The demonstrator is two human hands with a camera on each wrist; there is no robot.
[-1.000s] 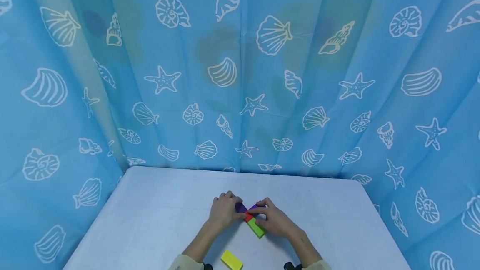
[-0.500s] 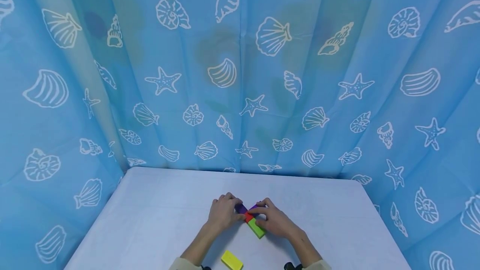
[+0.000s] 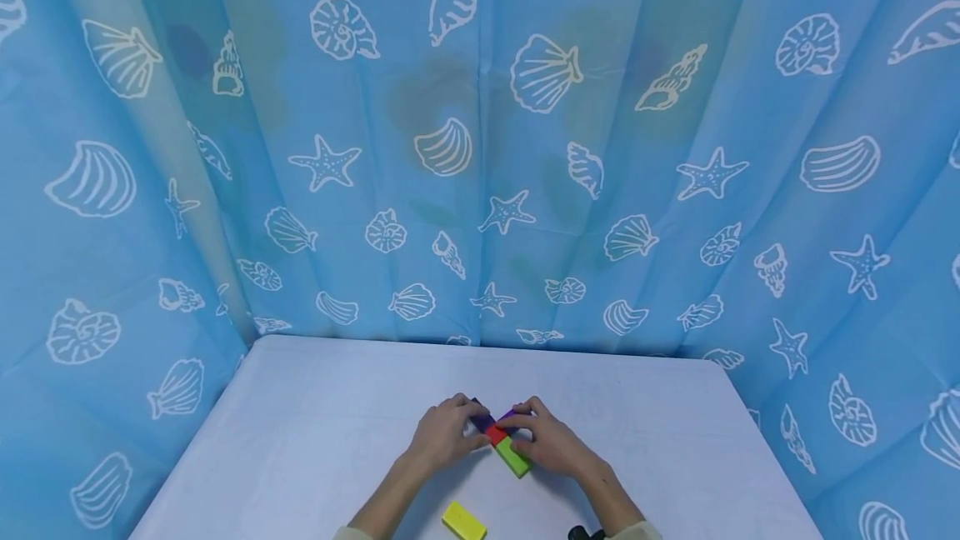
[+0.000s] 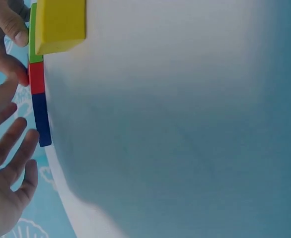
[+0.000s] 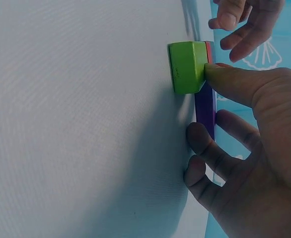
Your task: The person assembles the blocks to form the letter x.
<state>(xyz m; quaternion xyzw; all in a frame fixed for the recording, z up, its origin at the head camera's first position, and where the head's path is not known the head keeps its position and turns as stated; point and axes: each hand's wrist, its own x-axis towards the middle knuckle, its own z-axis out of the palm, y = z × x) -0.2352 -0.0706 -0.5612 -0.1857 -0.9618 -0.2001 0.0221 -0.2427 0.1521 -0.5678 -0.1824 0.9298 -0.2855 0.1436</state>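
On the white table, a red block lies between a dark blue block and a lime green block, the three in a slanting row. A purple block angles off from the red one towards the back right. My left hand is at the dark blue block, fingers spread and loosely bent beside it. With my right hand I hold the purple block; the thumb touches the green block and the index finger reaches the red block. My fingers partly cover the purple block.
A yellow block lies apart from the row, nearer to me. Behind the table hangs a blue curtain with white shell prints, which also runs along both sides. The white table ends just short of it.
My left hand has slid slightly back and to the left, uncovering more of the dark blue block. My right hand and the yellow block stay in place.
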